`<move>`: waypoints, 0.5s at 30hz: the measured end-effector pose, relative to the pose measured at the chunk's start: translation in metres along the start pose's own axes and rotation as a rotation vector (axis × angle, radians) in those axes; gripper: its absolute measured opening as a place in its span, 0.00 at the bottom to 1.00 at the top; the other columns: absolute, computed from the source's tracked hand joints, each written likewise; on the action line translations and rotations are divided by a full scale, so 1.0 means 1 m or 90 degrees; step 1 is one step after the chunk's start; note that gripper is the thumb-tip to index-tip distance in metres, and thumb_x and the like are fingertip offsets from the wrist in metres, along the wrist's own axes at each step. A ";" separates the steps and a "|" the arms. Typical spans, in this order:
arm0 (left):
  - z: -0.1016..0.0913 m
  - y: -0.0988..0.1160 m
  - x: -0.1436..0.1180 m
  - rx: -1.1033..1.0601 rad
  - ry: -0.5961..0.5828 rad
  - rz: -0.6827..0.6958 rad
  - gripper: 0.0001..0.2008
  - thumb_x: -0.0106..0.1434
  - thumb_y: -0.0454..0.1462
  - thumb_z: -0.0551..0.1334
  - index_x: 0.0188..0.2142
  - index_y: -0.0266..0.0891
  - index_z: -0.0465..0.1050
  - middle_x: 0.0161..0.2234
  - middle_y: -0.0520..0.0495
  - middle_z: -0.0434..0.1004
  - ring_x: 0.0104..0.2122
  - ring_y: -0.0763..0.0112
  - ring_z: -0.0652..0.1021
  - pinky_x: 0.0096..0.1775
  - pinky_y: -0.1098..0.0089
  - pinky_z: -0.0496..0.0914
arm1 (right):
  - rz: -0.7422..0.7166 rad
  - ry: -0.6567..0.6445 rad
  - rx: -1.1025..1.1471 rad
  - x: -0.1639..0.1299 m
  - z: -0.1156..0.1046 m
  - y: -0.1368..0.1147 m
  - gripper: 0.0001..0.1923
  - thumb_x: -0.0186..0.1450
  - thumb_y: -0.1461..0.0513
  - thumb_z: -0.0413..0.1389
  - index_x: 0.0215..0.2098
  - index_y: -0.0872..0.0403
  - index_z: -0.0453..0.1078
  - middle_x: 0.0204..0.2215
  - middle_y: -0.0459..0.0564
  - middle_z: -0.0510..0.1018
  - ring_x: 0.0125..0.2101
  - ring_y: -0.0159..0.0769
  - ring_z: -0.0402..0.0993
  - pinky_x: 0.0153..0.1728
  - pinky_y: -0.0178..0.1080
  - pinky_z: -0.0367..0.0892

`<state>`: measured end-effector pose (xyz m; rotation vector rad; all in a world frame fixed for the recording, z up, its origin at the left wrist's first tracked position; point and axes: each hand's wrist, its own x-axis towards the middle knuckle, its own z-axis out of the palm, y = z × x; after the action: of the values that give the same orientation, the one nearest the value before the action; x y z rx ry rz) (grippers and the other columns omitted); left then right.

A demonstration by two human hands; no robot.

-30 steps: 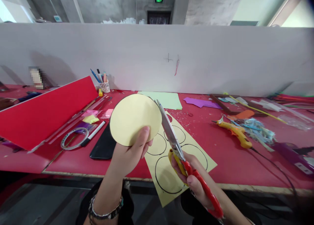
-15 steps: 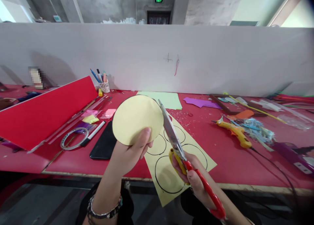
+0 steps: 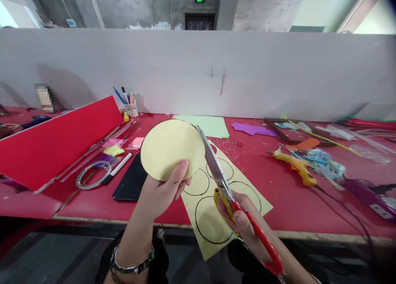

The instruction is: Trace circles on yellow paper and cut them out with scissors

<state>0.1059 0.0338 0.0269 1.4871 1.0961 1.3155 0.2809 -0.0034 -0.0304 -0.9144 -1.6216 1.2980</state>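
Observation:
A pale yellow paper disc (image 3: 170, 147), edged in places with a dark line, is pinched at its lower edge by my left hand (image 3: 168, 191), thumb on top. My right hand (image 3: 243, 218) grips a pair of scissors (image 3: 216, 168) with one red and one yellow handle. Their blades point up and away along the disc's right edge, almost closed; whether they touch the paper I cannot tell. Beneath both hands lies a yellow sheet (image 3: 213, 230) with several circles drawn in black, its near corner hanging over the table edge.
On the red table (image 3: 247, 160), a black phone-like slab (image 3: 128, 185), a marker (image 3: 117, 168) and a clear ring (image 3: 93, 174) lie left. A glue gun (image 3: 295, 166) with its cord lies right. Green paper (image 3: 204, 125) and purple paper (image 3: 253, 129) lie behind, before a white partition (image 3: 173, 69).
The scissor blades have come closer together, with their tips shifted slightly left. The disc and my left hand have barely moved.

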 end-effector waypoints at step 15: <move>-0.008 -0.003 0.003 0.022 0.007 0.030 0.19 0.63 0.37 0.51 0.15 0.40 0.57 0.10 0.58 0.53 0.11 0.81 0.59 0.18 0.77 0.59 | -0.029 -0.003 -0.092 -0.001 -0.002 -0.002 0.27 0.60 0.38 0.42 0.27 0.53 0.52 0.20 0.41 0.54 0.18 0.27 0.47 0.17 0.32 0.47</move>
<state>0.0978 0.0378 0.0254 1.5410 1.1028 1.3445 0.2830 -0.0044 -0.0287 -0.9566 -1.7478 1.1636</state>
